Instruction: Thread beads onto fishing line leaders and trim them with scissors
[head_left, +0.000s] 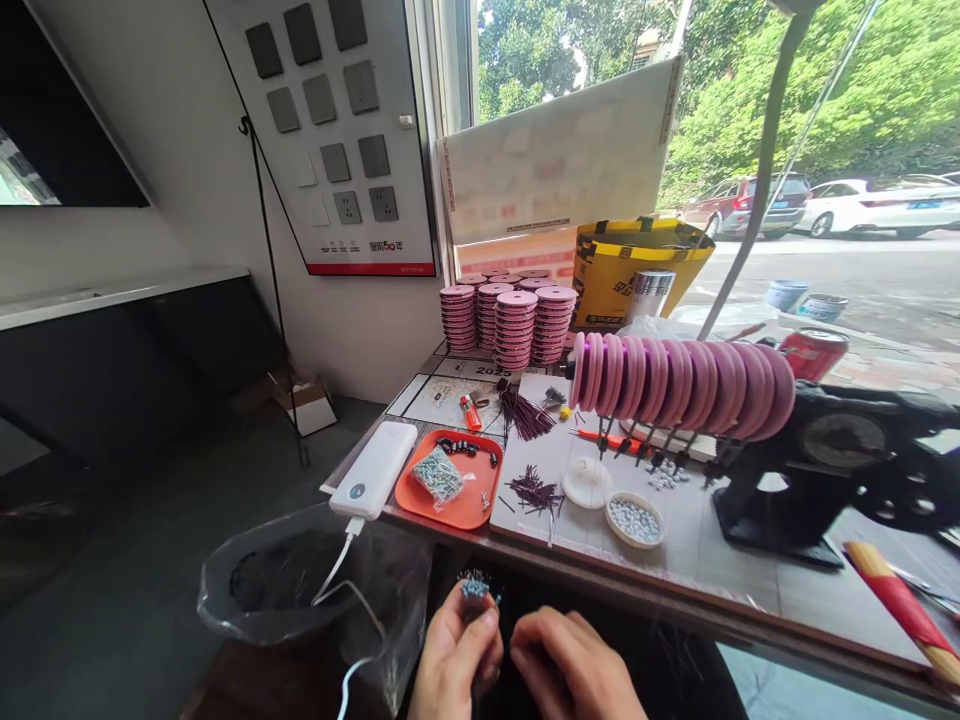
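Note:
In front of the table edge, my left hand [456, 650] is closed around a small bundle of thin pieces with pale blue ends [474, 589]. The ends stick up above my thumb and fingers. Just to the right, apart from it, my right hand [574, 662] has its fingers curled inward; whatever they hold, if anything, is hidden. Nearest on the table are an orange tray [481, 512] with a plastic bag of small pale pieces [438, 476], a pile of short dark purple strands [534, 490], a round white lid [586, 483] and a shallow dish of small grey-white beads [635, 520].
A black stand carries a row of pink spools [682, 385] at right. More pink spools [514, 325] are stacked behind. A white power bank [375, 468] with a cable lies at the left edge, above a plastic-lined bin [262, 590]. A red-handled brush [900, 605] lies far right.

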